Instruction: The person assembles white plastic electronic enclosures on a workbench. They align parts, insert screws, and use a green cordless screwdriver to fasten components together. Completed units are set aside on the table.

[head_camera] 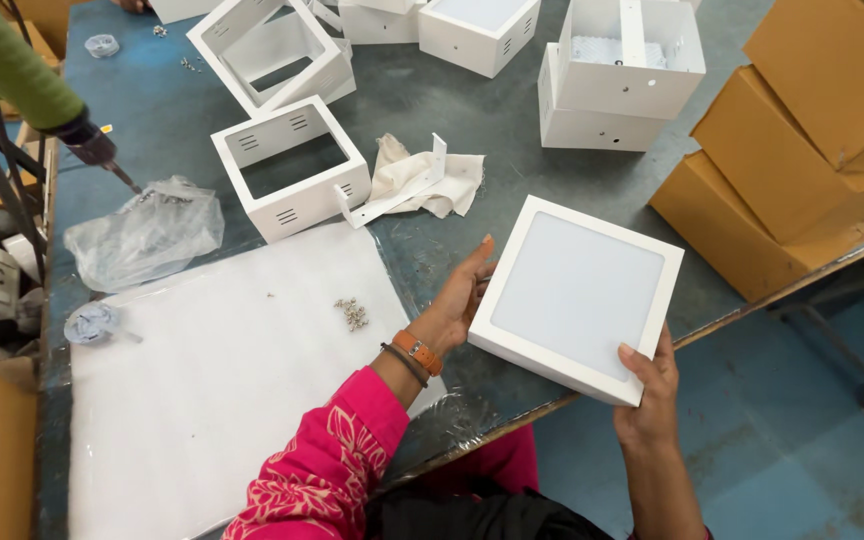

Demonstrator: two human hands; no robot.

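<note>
My left hand (pixel 460 300) and right hand (pixel 650 375) clasp the assembled panel light (pixel 576 298) at lower right, over the desk (pixel 452 120) edge. Empty frames (pixel 290 168) at upper centre remain unfinished; screws (pixel 353 313) lie loose.

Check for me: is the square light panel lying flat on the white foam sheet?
No: the square light panel is held over the table edge by the left hand and right hand, beside the white foam sheet.

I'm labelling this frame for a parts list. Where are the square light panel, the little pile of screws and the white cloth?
Square light panel (pixel 577 295): head view, on its frosted face.
Pile of screws (pixel 353 313): head view, middle of the heap.
White cloth (pixel 404 180): head view, on its crumpled middle.
</note>
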